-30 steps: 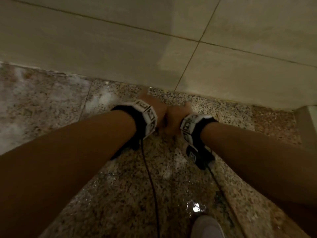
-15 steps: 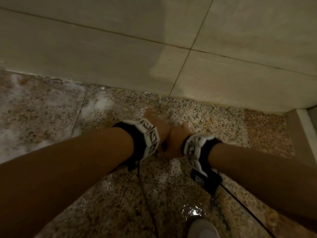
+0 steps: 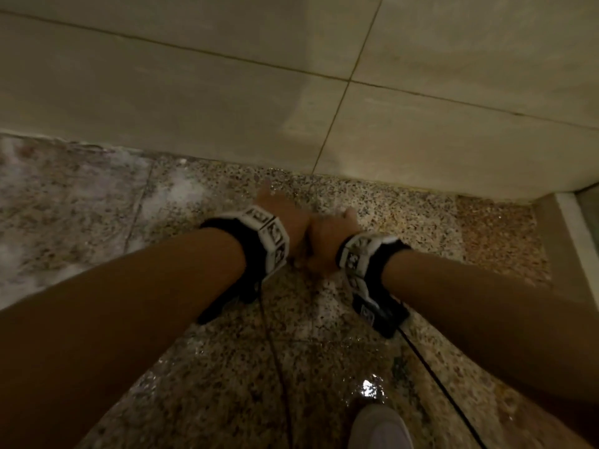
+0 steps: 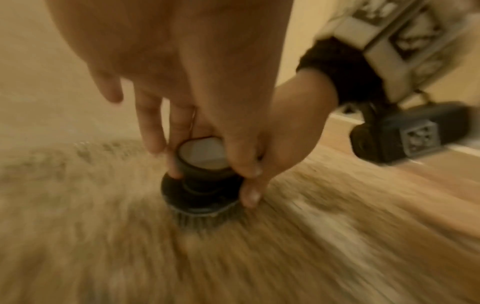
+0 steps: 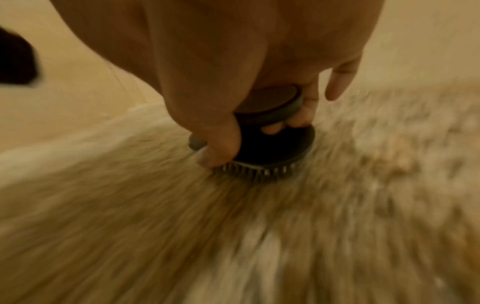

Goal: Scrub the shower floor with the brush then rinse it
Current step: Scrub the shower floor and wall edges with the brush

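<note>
A round dark brush (image 4: 200, 193) with a knob on top stands bristles-down on the wet speckled shower floor (image 3: 389, 215), close to the wall. Both hands hold it together. My left hand (image 3: 285, 218) pinches the knob from above; its fingers (image 4: 153, 131) and thumb press the knob's sides. My right hand (image 3: 327, 241) curls its fingers and thumb round the knob of the brush (image 5: 280, 148) from the other side. In the head view the hands hide the brush. Both wrist views are blurred by motion.
White foam (image 3: 175, 196) lies on the floor to the left. A beige tiled wall (image 3: 227, 92) rises just beyond the hands. A raised threshold (image 3: 577, 228) bounds the floor at the right. A light shoe (image 3: 379, 426) stands on the wet floor near me.
The joined hands pulled the brush back from the wall, then pushed it toward the wall again. Both holds stayed the same.
</note>
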The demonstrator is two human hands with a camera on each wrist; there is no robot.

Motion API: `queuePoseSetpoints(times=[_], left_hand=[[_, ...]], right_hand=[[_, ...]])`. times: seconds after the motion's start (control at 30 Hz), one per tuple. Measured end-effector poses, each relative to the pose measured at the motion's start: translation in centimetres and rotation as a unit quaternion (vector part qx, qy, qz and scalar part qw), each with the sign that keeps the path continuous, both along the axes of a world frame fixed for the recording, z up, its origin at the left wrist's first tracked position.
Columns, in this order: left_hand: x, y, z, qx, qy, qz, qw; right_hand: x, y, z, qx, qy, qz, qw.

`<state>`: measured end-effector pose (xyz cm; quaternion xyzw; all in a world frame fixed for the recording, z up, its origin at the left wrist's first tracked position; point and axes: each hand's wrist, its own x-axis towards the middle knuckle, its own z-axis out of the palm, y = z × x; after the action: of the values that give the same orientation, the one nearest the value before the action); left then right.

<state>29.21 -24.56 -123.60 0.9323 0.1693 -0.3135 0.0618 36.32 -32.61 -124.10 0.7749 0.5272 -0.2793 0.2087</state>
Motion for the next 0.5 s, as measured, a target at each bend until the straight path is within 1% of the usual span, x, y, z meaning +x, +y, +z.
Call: queuePoseSetpoints(times=[0.07, 0.1, 0.17, 0.23, 0.3, 0.33, 0.4, 0.43, 0.5], left_hand=[[1.0, 0.2, 0.6, 0.049, -0.01, -0.022, 0.999], [1.1, 0.1, 0.6, 0.065, -0.024, -0.039, 0.997], [0.1, -1.3, 0.7, 0.055, -0.033, -0.07, 0.995], [-1.4, -3.7, 0.3, 0.019, -0.035, -0.104, 0.994], [-2.1, -5.2, 0.0, 0.0, -0.039, -0.113, 0.993], [-1.4, -5.0, 0.3, -0.005, -0.044, -0.111, 0.993], [1.0, -3.9, 1.1, 0.005, -0.057, -0.102, 0.993], [2.2, -3.3, 1.5, 0.018, -0.052, -0.097, 0.994], [4.4, -2.3, 1.2, 0.05, -0.037, -0.091, 0.994]], right_hand=[[0.6, 1.4, 0.5, -0.001, -0.013, -0.024, 1.0], [0.6, 1.6, 0.5, -0.009, -0.025, -0.013, 1.0], [0.1, 0.2, 0.6, -0.015, -0.042, 0.05, 0.998], [-0.6, -3.3, -0.1, -0.023, -0.031, 0.088, 0.995], [-0.7, -6.0, -0.4, -0.016, -0.012, 0.058, 0.998], [-0.2, -5.9, -0.3, -0.004, -0.013, 0.039, 0.999], [1.5, -4.0, -0.5, 0.0, -0.053, 0.018, 0.998], [2.3, -2.9, 0.0, -0.012, -0.07, -0.005, 0.997], [4.4, -1.3, -0.7, -0.022, -0.081, -0.038, 0.996]])
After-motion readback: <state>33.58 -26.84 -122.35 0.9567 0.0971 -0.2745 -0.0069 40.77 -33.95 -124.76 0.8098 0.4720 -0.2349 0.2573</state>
